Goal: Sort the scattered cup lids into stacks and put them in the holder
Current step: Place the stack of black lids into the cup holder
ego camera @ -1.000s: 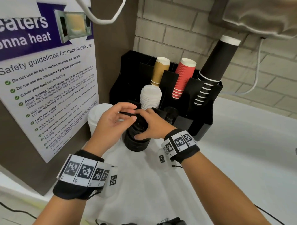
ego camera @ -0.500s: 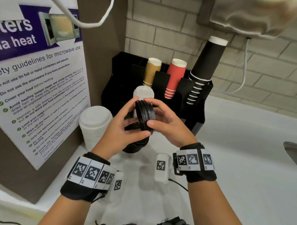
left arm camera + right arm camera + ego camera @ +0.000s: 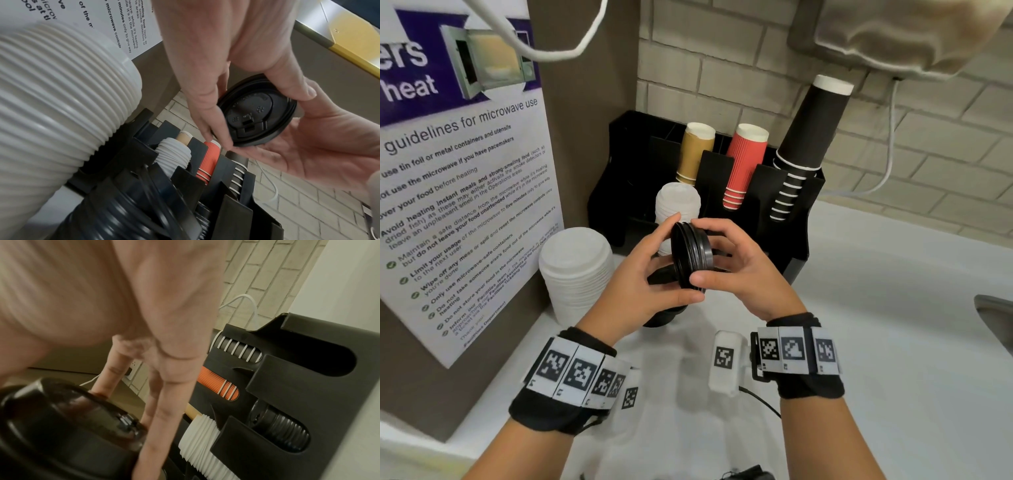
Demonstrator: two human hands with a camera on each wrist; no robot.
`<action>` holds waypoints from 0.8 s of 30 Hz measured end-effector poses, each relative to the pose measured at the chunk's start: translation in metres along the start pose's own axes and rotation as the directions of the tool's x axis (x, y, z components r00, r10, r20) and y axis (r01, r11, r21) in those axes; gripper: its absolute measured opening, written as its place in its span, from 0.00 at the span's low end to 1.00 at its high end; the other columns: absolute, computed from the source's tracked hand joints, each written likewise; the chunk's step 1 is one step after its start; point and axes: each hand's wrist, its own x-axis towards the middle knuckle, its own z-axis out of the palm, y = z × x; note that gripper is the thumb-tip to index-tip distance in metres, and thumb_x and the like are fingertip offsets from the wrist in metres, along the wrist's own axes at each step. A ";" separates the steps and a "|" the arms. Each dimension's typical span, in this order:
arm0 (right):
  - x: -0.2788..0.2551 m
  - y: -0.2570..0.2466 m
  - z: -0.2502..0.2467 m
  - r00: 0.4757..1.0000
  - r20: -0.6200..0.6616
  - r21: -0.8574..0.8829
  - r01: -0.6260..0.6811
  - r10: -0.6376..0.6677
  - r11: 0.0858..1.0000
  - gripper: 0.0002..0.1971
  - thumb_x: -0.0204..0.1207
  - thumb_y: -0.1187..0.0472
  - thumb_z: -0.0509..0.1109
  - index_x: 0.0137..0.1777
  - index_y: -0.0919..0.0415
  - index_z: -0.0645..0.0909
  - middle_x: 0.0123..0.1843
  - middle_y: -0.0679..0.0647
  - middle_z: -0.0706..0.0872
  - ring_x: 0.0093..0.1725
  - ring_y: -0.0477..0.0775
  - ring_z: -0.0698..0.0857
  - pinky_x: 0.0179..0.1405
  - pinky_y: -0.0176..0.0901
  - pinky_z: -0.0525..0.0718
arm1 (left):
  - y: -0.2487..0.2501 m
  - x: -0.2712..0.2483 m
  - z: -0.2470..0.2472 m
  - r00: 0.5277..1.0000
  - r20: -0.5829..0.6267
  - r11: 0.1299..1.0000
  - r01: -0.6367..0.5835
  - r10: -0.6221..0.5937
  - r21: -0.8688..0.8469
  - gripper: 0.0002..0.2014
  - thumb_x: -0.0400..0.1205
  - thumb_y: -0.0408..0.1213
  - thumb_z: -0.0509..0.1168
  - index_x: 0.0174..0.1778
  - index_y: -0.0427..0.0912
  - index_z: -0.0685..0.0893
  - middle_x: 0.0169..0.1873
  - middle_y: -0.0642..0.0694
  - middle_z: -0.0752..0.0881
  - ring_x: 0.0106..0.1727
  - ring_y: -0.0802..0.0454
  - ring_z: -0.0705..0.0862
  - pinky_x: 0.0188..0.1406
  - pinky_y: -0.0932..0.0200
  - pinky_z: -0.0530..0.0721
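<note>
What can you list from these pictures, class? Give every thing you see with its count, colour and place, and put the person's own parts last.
Held lids: a small stack, black, on edge between both hands.
Black lid stack: one, on the counter under the hands.
Large white lid stack: one, on the counter by the poster.
Holder: one, black, against the brick wall.
Small white lid stack: one, in a front slot of the holder.
Black lids in holder: one stack, in another front slot.
Cup stacks: tan, red, black, in the rear slots.
Poster: one, white and purple, left wall.
Left hand: grips the held lids.
Right hand: grips them from the other side.
</note>
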 end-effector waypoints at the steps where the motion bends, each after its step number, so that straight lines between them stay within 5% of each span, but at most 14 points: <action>1: 0.000 0.000 0.001 1.000 -0.006 -0.002 0.004 -0.004 1.000 0.31 0.65 0.65 0.80 0.68 0.47 0.77 0.59 0.54 0.85 0.59 0.55 0.87 0.58 0.50 0.86 | 0.000 0.000 0.000 1.000 0.002 1.000 -0.002 0.002 -0.003 0.47 0.61 0.37 0.80 0.74 0.67 0.66 0.76 0.54 0.71 0.68 0.60 0.80 0.55 0.59 0.86; 9: 0.013 0.001 -0.002 0.998 -0.002 -0.044 0.057 -0.058 0.997 0.28 0.66 0.64 0.80 0.66 0.48 0.77 0.58 0.52 0.85 0.60 0.53 0.86 0.58 0.50 0.86 | -0.003 0.003 -0.004 1.000 -0.011 1.000 0.017 -0.017 0.020 0.48 0.63 0.40 0.79 0.76 0.69 0.63 0.77 0.57 0.69 0.71 0.60 0.78 0.61 0.59 0.84; 14: 0.053 0.008 -0.044 0.917 -0.322 -0.346 0.116 -0.233 0.931 0.30 0.67 0.59 0.82 0.67 0.51 0.75 0.62 0.47 0.83 0.61 0.41 0.84 0.58 0.34 0.83 | 0.002 0.003 -0.018 0.990 -0.139 0.991 0.035 -0.017 0.126 0.35 0.65 0.52 0.73 0.69 0.69 0.72 0.71 0.61 0.74 0.66 0.61 0.81 0.55 0.70 0.83; 19: 0.084 0.035 -0.083 0.976 -0.216 -0.725 -0.154 -0.009 0.671 0.35 0.66 0.58 0.82 0.70 0.54 0.69 0.65 0.58 0.78 0.63 0.58 0.80 0.58 0.44 0.78 | 0.004 0.001 -0.031 0.973 -0.228 0.981 0.026 0.019 0.192 0.20 0.73 0.45 0.72 0.60 0.63 0.80 0.66 0.57 0.80 0.59 0.60 0.85 0.55 0.70 0.79; 24: 0.103 0.038 -0.082 0.972 -0.098 -0.900 -0.178 0.215 0.398 0.39 0.64 0.60 0.82 0.73 0.54 0.67 0.66 0.58 0.76 0.60 0.59 0.79 0.54 0.45 0.78 | 0.004 0.000 -0.036 0.970 -0.240 0.974 0.028 0.027 0.223 0.17 0.77 0.37 0.72 0.58 0.62 0.81 0.65 0.56 0.80 0.58 0.61 0.85 0.53 0.73 0.78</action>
